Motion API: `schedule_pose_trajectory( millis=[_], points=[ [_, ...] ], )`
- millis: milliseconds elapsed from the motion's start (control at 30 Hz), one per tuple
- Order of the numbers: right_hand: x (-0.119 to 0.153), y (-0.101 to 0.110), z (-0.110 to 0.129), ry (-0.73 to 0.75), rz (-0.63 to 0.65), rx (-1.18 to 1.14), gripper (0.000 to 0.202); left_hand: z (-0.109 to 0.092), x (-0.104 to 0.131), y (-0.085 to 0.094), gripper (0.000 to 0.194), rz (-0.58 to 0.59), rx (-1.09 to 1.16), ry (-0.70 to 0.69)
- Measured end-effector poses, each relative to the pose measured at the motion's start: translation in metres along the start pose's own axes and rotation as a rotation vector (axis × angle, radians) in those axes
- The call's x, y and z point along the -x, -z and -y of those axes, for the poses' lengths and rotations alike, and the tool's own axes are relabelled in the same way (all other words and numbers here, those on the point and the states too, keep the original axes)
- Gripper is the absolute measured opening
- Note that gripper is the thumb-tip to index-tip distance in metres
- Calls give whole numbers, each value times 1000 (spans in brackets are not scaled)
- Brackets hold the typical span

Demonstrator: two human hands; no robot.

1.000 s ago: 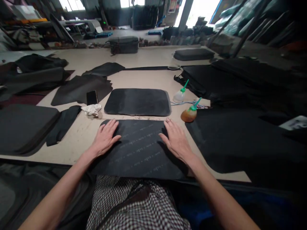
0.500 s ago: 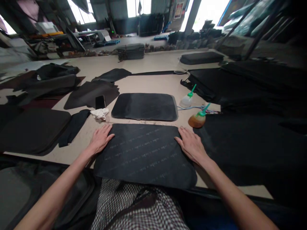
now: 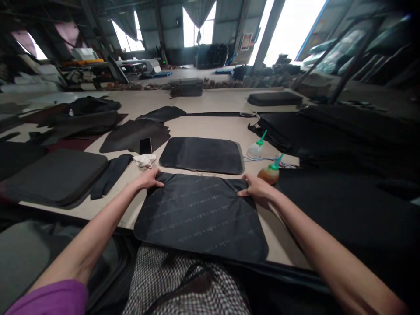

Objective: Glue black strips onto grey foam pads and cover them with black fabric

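A black fabric panel [image 3: 197, 214] with rows of pale printing and rounded near corners lies in front of me, its near edge at the table's edge. My left hand [image 3: 151, 178] pinches its far left corner. At the far right corner, my right hand [image 3: 254, 186] grips the cloth, which puckers by the thumb. Just beyond lies a second black rounded panel [image 3: 201, 155], flat on the table. Close to my right hand rests a squeeze bottle of amber liquid [image 3: 269, 176] with a green nozzle. A crumpled white cloth [image 3: 144, 160] lies beyond my left hand.
A clear bottle with a green nozzle [image 3: 254, 151] stands at the right of the second panel. A phone [image 3: 145, 146] lies at the left. Dark stacked panels [image 3: 62, 175] cover the left side, and black sheets [image 3: 344, 210] the right. Light table surface [image 3: 210, 125] shows farther back.
Both hands have gone from lying flat on the panel's far corners to gripping them, and the fabric there has wrinkled. The camera view has tilted up a little.
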State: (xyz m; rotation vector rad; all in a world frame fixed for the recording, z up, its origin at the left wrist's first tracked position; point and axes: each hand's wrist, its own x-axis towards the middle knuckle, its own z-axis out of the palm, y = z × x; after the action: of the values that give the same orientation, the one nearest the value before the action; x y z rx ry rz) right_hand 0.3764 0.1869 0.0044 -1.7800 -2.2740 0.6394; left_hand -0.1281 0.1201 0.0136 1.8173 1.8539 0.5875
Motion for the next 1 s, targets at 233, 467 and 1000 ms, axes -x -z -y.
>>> schedule_pose_trajectory(
  millis=[233,467,1000],
  points=[
    [39,-4,-1,-48,-50,-230,45,-7,33,4,67,34,360,211],
    [128,-27,5,-278,162,-1099,51,-1,121,-10,55,66,690,448],
    [89,43,42,-141,-88,-1213,61,-54,56,36,43,-36,932,280]
  ],
)
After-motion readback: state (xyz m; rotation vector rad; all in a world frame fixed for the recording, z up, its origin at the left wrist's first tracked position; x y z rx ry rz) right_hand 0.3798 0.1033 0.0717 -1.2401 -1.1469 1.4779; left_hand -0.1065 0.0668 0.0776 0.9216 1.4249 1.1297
